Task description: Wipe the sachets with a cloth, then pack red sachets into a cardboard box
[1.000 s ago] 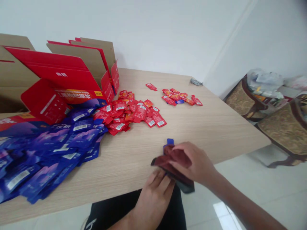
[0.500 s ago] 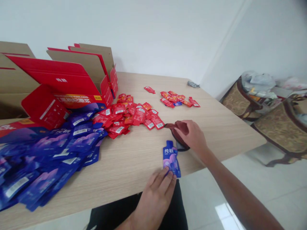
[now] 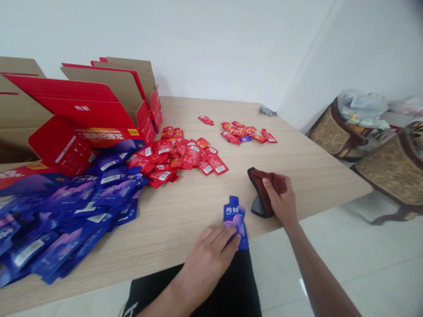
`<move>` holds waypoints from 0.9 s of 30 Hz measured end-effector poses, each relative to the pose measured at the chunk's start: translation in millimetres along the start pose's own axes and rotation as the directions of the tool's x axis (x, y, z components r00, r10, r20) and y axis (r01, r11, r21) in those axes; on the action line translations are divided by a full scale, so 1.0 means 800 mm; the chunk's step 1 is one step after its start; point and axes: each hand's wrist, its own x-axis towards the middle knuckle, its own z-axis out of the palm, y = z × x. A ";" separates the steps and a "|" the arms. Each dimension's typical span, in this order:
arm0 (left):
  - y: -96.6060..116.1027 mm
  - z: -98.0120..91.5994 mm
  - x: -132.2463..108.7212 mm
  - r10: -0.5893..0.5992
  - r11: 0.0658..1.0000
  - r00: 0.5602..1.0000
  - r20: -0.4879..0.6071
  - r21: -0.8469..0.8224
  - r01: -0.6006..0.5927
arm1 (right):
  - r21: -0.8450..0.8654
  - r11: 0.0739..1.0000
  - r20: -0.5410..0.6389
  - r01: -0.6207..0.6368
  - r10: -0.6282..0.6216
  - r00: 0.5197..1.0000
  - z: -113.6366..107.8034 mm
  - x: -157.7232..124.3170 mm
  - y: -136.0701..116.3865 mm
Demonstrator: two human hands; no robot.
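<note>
Clock read from the pouch under the left hand, twelve toward the wall point(image 3: 214, 53).

Blue pouch point(image 3: 235, 212): flat on the pale wooden table point(image 3: 185, 211), narrow neck toward twelve, lower end at the near table edge. Left hand point(image 3: 209, 251) comes in from seven; fingers close together, bent, tips on the lower half of the pouch. Cannot tell whether they grip or only press.

Right hand point(image 3: 282, 199) between two and three, fingers clamped on a dark red object with a black edge point(image 3: 261, 189). Thumb shows on the near face. Object is tilted, near the pouch, apart from it; its kind unclear.

Nine o'clock: large heap of blue pouches point(image 3: 76, 215), overlapping. Ten: open cardboard boxes point(image 3: 87, 94), red outside, brown inside, flaps up. Between ten and eleven: heap of red packets point(image 3: 191, 154), meeting the blue heap. Eleven: one loose red packet point(image 3: 206, 119). Twelve: smaller cluster of red packets point(image 3: 239, 132), a bit of blue beneath. One: grey crumpled thing point(image 3: 267, 111) near the far corner. Two to three, past the table: patterned chairs point(image 3: 386, 167), plastic bags point(image 3: 366, 103) among them.
</note>
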 end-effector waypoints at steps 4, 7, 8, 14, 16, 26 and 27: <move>-0.016 -0.039 0.014 -0.116 0.980 0.963 -0.242 -0.186 0.071 | 0.017 0.999 0.017 -0.029 0.029 0.999 -0.002 0.001 -0.002; -0.038 -0.065 0.030 -0.368 0.910 0.895 -0.252 -0.294 0.291 | 0.024 0.999 0.023 -0.026 0.026 0.999 -0.003 0.000 0.000; -0.047 -0.069 0.036 -0.427 0.880 0.884 -0.189 -0.312 0.358 | 0.020 0.999 0.021 -0.025 0.025 0.999 -0.004 0.000 0.001; -0.104 -0.047 0.071 -0.434 0.864 0.860 0.269 -0.145 0.482 | 0.024 0.999 0.019 -0.026 0.025 0.999 -0.003 0.001 0.007; -0.113 -0.033 0.080 -0.456 0.864 0.849 0.268 -0.096 0.494 | 0.023 0.999 0.019 -0.033 0.032 0.999 -0.003 0.001 0.007; -0.020 -0.041 0.027 -0.363 0.931 0.928 0.087 0.056 0.360 | 0.011 0.999 0.014 -0.049 0.049 0.999 -0.002 0.002 0.009; -0.005 -0.041 0.010 -0.325 0.946 0.940 0.106 0.055 0.321 | -0.005 0.999 0.016 -0.051 0.051 0.999 -0.002 0.002 0.009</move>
